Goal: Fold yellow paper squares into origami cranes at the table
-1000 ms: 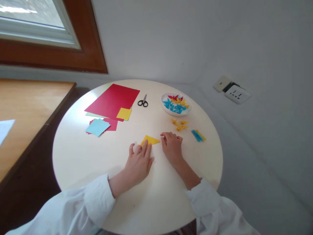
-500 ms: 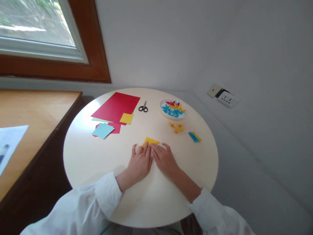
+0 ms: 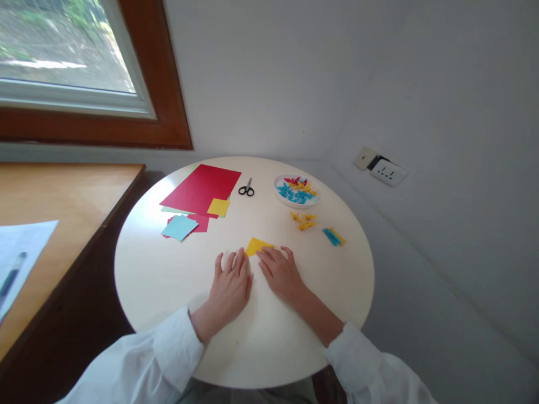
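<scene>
A yellow sheet of paper folded into a triangle [image 3: 255, 246] lies flat on the round white table [image 3: 168, 286]. My left hand [image 3: 228, 286] rests palm down with its fingers spread, the fingertips at the paper's left corner. On the right side, my right hand [image 3: 281, 273] has its fingers stretched over the paper's lower right edge, pressing it to the table. Neither hand grasps anything.
Scissors [image 3: 246, 188] lie behind the paper. Back left are red sheets [image 3: 202, 188], a yellow square [image 3: 218, 207] and light blue squares [image 3: 179, 227]. To the right are a white dish [image 3: 277, 196] of folded cranes, yellow cranes [image 3: 304, 224] and blue strips [image 3: 331, 237].
My left hand has slid left and toward me, off the middle of the yellow paper to its left corner. My right hand stays on the paper's right part. The view has shifted slightly.
</scene>
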Tool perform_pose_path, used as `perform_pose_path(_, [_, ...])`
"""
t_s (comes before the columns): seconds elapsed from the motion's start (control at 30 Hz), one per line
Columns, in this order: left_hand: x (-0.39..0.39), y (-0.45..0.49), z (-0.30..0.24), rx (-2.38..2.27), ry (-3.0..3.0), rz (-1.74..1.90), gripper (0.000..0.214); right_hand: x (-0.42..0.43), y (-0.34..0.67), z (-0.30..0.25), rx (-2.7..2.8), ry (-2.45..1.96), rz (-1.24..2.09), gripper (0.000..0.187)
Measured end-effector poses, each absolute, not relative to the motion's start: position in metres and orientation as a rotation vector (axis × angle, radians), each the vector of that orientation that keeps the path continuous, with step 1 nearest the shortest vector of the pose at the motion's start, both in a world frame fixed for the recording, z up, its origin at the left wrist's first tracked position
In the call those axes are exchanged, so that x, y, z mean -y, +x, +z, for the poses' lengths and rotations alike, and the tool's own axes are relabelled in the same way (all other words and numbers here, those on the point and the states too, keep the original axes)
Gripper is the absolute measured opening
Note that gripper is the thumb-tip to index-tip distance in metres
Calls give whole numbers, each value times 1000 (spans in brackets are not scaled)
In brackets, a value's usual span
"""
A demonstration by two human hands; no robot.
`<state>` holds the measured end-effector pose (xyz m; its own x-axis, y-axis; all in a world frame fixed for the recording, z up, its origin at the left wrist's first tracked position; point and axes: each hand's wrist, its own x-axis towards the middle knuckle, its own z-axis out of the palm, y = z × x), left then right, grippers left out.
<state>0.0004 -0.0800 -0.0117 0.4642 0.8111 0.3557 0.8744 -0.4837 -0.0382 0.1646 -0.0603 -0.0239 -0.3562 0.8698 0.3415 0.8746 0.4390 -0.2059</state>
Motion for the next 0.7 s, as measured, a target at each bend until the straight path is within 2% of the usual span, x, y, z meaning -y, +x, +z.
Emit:
perform_pose_path(0.23, [80,0,-16,1482,-2475,-493,38,61,167,-25,2101,-1610,-147,24])
perform_pose_path(0.53, [81,-5,-20,1540,-2501,-532,36,61,166,-22,2082,-1620,-101,24])
perform_pose_path(0.7, [62,-4,-19,1720,-2540,-622,31,59,167,-25,2085,-1643,-77,29])
